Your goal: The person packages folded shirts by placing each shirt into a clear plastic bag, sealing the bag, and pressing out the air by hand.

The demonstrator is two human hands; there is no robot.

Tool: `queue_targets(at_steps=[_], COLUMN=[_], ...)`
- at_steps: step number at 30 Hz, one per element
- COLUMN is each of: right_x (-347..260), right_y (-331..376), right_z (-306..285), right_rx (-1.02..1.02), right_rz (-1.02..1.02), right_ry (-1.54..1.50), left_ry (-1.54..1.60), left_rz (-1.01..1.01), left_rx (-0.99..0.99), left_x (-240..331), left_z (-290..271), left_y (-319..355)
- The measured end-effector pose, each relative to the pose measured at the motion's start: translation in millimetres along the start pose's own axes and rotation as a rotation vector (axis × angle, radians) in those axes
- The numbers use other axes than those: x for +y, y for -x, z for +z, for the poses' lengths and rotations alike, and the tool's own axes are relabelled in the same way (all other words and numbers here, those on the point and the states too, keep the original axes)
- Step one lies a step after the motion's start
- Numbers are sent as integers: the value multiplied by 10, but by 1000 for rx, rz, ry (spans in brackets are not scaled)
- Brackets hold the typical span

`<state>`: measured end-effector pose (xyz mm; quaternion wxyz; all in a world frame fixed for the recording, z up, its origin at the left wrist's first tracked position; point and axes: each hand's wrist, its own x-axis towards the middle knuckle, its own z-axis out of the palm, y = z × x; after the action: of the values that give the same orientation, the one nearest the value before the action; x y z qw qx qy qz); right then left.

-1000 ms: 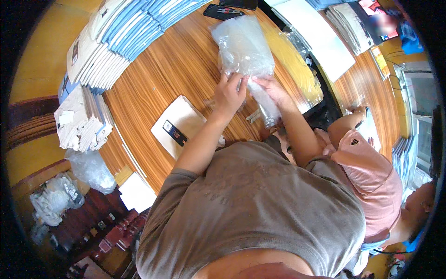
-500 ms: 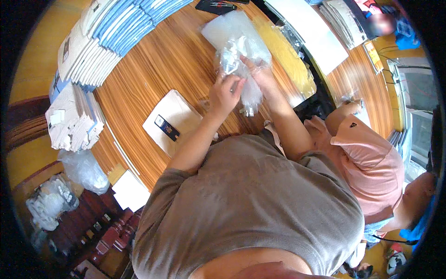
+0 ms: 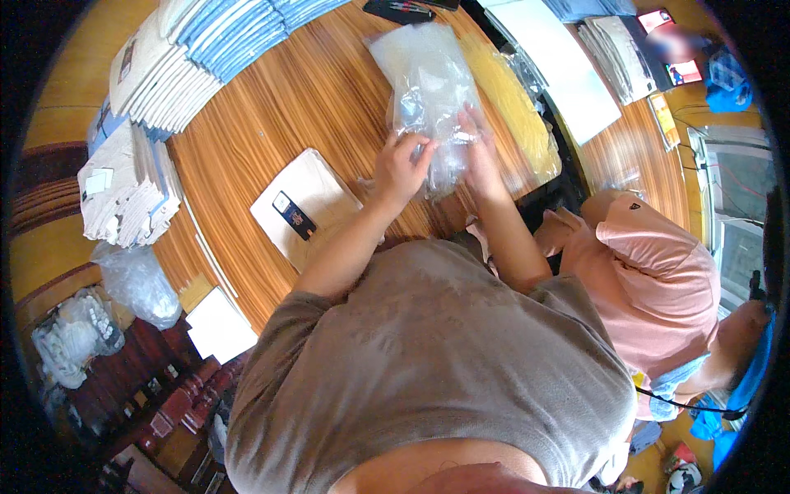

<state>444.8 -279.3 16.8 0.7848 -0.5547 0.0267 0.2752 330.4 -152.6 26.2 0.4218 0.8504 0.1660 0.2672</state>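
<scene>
Several clear plastic bags [image 3: 436, 78] lie in a crinkled stack on the wooden table in front of me. At their near left edge, my left hand [image 3: 403, 169] is closed in a pinch, thumb and forefinger on the plastic. My right hand [image 3: 481, 156] rests along the right edge of the bags, its fingers stretched upward against the film and slightly blurred. A folded cream garment [image 3: 329, 193] with a dark hang tag [image 3: 294, 216] lies left of the bags, partly behind my left forearm.
Tall stacks of folded blue garments [image 3: 239, 41] and beige garments [image 3: 123, 185] line the left side. Yellowish plastic bags [image 3: 514, 107] lie right of my hands. A person in a pink shirt [image 3: 650, 272] works close on my right. A dark tray [image 3: 399, 10] sits at the far edge.
The crumpled white plastic between my hands now lies flatter over the stack. My right hand has shifted down and right, to the bags' edge. My left hand has stayed nearly in place.
</scene>
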Motion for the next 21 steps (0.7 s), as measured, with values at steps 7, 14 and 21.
queue_targets(at_steps=[7, 14, 21], right_x=[324, 237, 308], right_y=[497, 463, -12], right_z=[-229, -11, 36], right_rx=[25, 295, -14], right_rz=[198, -93, -98], right_ry=[-103, -268, 213], left_ry=[10, -76, -79], left_rz=[13, -3, 77], left_rx=[21, 36, -43], left_x=[-1, 31, 138], left_z=[-61, -55, -76], left_y=[25, 74, 46])
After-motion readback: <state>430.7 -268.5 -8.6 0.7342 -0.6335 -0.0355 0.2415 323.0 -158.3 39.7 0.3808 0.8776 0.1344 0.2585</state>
